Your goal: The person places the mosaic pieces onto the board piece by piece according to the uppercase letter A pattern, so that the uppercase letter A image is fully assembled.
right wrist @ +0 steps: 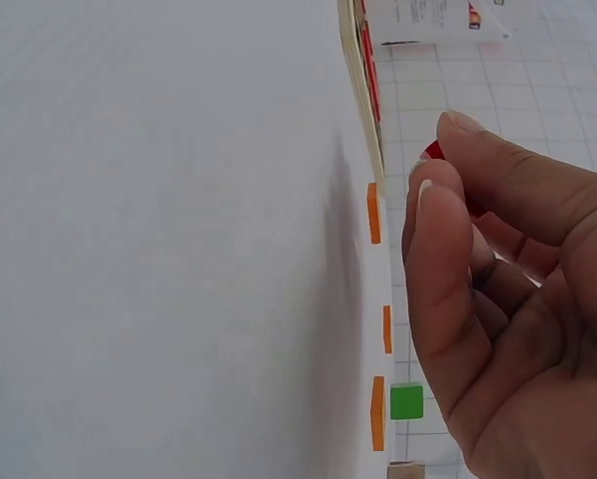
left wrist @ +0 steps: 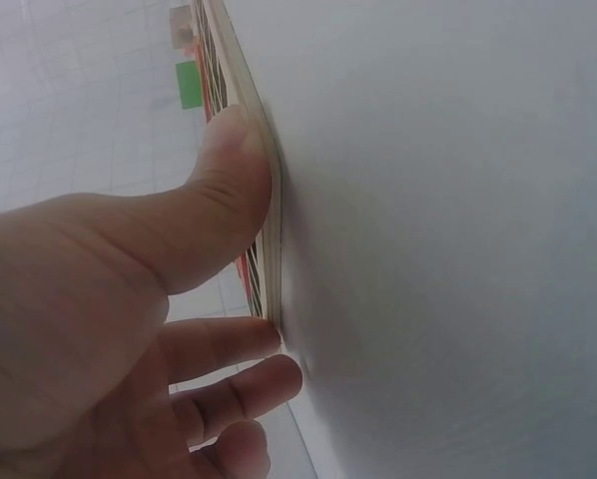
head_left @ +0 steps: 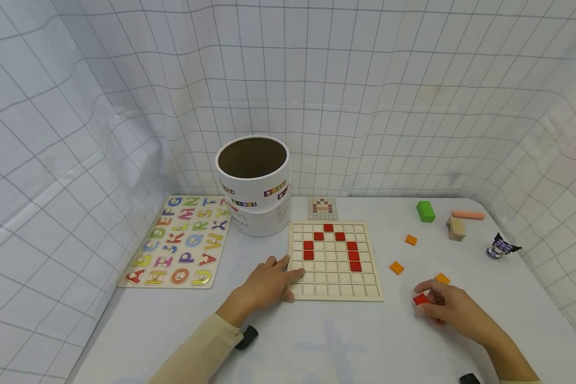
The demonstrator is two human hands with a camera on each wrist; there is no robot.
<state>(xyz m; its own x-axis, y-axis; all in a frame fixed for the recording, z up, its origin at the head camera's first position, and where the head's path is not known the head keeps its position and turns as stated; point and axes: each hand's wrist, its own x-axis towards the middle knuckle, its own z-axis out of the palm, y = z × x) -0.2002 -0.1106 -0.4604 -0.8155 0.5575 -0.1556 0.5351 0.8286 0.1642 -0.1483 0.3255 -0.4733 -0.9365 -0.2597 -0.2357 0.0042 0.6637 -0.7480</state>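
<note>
A wooden grid board (head_left: 333,290) lies flat on the table, with several red square tiles (head_left: 356,265) in its cells forming an arch. My left hand (head_left: 267,285) rests at its lower left corner, one finger lying on the board and the thumb touching the near edge. In the left wrist view, the thumb crosses the board's edge. To the right of the board, my right hand (head_left: 448,309) pinches a red square tile (head_left: 420,300) between thumb and fingers, above the table. Loose orange tiles (head_left: 397,268) lie near that hand. A small pattern card (head_left: 322,208) sits behind the board.
A wooden alphabet puzzle (head_left: 173,242) lies on the left. A white bucket (head_left: 254,186) stands behind, between puzzle and board. At the back right are a green block (head_left: 425,211), a plain wooden block (head_left: 455,229), an orange-pink stick (head_left: 468,215) and a purple-and-white wrapped item (head_left: 501,247).
</note>
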